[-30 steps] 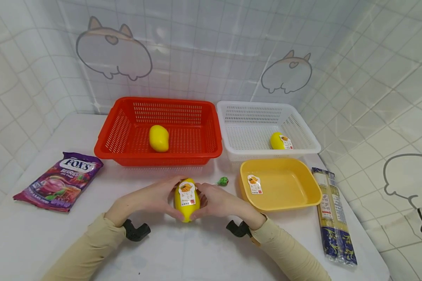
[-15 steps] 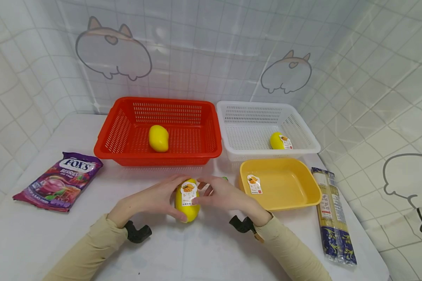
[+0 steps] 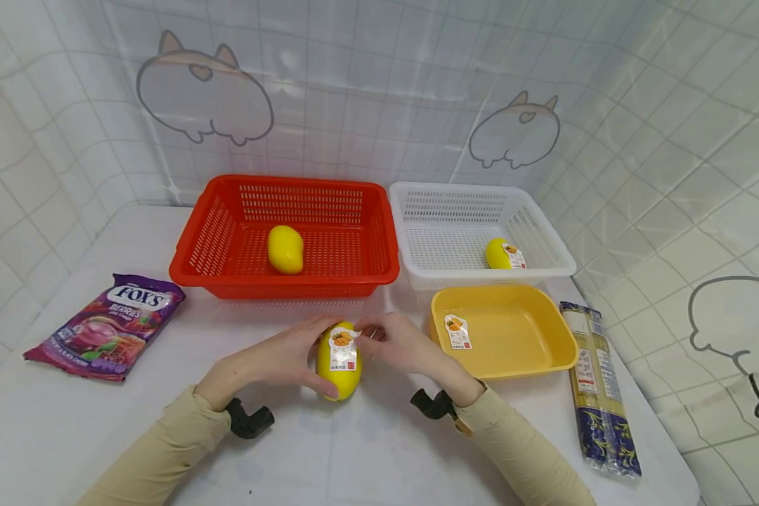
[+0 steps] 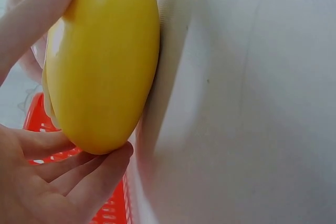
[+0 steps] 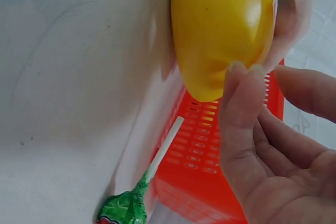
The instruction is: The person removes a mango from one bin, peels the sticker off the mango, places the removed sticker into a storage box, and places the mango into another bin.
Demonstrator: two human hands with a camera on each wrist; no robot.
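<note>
A yellow mango [image 3: 338, 385] lies between both hands at the front middle of the table. My left hand [image 3: 277, 358] grips it from the left side, thumb at its near end and fingers at its far end. On its top is a white sticker [image 3: 343, 355] with a mango picture. My right hand [image 3: 405, 348] is at the mango's upper right, fingertips at the sticker's top right corner. In the right wrist view, two fingertips [image 5: 237, 69] meet the mango's end and the thumb stands apart from them. Under that hand a green-wrapped lollipop [image 5: 125, 208] lies on the table.
Behind stand a red basket [image 3: 300, 282] with a plain mango [image 3: 285, 250] and a white basket [image 3: 445, 273] with a stickered mango [image 3: 498, 254]. A yellow tub [image 3: 512, 337] bearing a sticker is at right, beside noodle packs [image 3: 597, 393]. A purple candy bag [image 3: 110, 327] lies left.
My right hand has left the mango's near end and shifted up to the sticker's top right corner, covering the lollipop in the head view. The left hand keeps its grip, the mango turning slightly.
</note>
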